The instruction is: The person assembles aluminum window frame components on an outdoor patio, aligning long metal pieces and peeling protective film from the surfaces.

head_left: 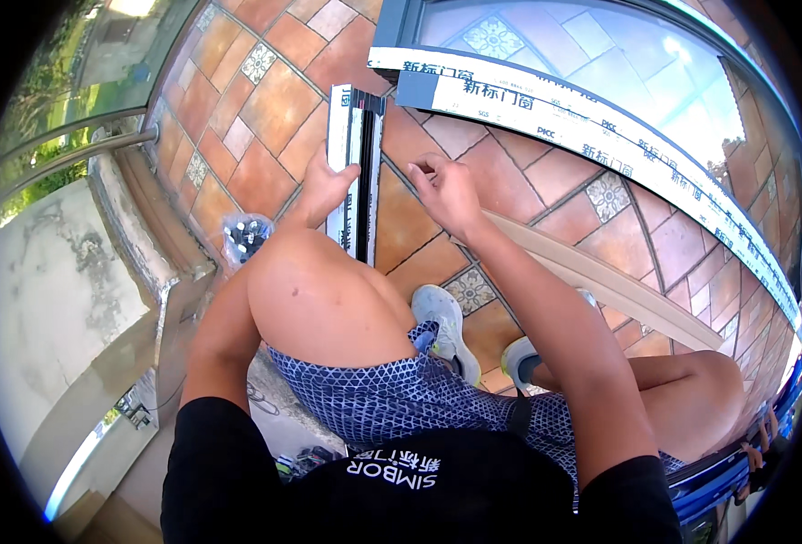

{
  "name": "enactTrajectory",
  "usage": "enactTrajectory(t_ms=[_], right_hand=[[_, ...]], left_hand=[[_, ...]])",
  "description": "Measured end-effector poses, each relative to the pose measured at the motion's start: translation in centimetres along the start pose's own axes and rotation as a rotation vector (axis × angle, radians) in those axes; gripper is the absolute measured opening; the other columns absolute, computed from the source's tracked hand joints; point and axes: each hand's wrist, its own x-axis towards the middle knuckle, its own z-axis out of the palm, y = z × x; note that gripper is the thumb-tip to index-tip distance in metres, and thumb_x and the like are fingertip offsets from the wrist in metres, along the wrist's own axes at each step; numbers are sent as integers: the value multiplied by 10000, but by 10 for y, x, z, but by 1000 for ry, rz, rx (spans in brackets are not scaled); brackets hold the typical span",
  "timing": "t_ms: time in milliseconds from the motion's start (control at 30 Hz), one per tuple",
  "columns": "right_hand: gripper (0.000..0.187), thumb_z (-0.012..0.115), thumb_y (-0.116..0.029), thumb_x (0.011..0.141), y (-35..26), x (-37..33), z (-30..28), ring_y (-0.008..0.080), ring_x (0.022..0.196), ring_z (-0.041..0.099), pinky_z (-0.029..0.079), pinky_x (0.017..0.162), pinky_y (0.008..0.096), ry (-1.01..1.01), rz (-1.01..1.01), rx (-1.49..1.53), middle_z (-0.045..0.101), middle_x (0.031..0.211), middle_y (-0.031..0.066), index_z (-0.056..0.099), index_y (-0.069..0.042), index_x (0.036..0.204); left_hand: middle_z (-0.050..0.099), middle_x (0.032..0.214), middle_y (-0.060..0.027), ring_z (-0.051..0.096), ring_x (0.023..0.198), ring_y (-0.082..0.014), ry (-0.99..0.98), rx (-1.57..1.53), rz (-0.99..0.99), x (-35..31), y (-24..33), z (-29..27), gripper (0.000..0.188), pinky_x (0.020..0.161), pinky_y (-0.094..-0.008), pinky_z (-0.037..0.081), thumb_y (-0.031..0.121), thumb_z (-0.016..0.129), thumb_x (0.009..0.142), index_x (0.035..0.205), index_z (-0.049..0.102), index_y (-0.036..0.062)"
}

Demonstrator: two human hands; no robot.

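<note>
My left hand is wrapped round a dark metal frame profile covered partly in white printed film. The thumb lies across the film, and the profile's near end is hidden behind my raised knee. To the right of it, apart from the profile, my right hand hovers over the tiles with its fingers curled and thumb pressed toward the fingertips. Whether something small sits in that pinch cannot be made out. By my left forearm stands a clear plastic bag of small black and white pieces.
Large film-wrapped window frames with glass curve along the far right. A long beige strip lies on the tiled floor beneath my right forearm. At left is a low weathered wall with a rail above it. My shoes rest below the profile.
</note>
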Motion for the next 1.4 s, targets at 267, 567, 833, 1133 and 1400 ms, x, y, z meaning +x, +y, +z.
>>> enactTrajectory(t_ms=[267, 567, 833, 1133, 1400], right_hand=[[228, 690, -158, 957, 35, 80, 95, 328, 841, 750, 592, 782, 410, 188, 209, 304, 760, 958, 167, 716, -13, 1130], [217, 783, -83, 869, 44, 97, 111, 257, 875, 723, 576, 832, 365, 173, 166, 285, 707, 1106, 150, 742, -17, 1072], [168, 785, -79, 858, 37, 91, 102, 255, 812, 715, 564, 787, 369, 350, 239, 335, 712, 1097, 123, 762, -4, 1007], [78, 750, -109, 884, 29, 98, 97, 335, 1039, 677, 528, 913, 430, 398, 161, 133, 703, 1186, 128, 752, -34, 904], [36, 669, -44, 914, 34, 101, 103, 366, 1155, 620, 499, 954, 464, 318, 75, 19, 650, 1216, 142, 652, -36, 945]], left_hand=[[691, 1095, -103, 664, 988, -170, 154, -16, 112, -33, -30, -7, 416, 890, -317, 532, 8, 713, 903, 1287, 554, -13], [699, 1038, -54, 656, 953, -124, 134, 4, 38, -22, -40, -33, 416, 849, -281, 537, 150, 812, 932, 1242, 578, 0], [716, 1074, -66, 666, 938, -119, 84, -83, 6, -11, -34, -20, 411, 837, -275, 551, 125, 807, 931, 1250, 584, -6], [714, 1051, -51, 658, 903, -105, 99, -87, 33, -10, -36, -18, 395, 806, -260, 547, 115, 813, 921, 1226, 589, 2], [719, 1069, -53, 666, 932, -113, 110, -71, 19, -7, -41, -22, 407, 833, -270, 550, 85, 810, 913, 1245, 591, -2]])
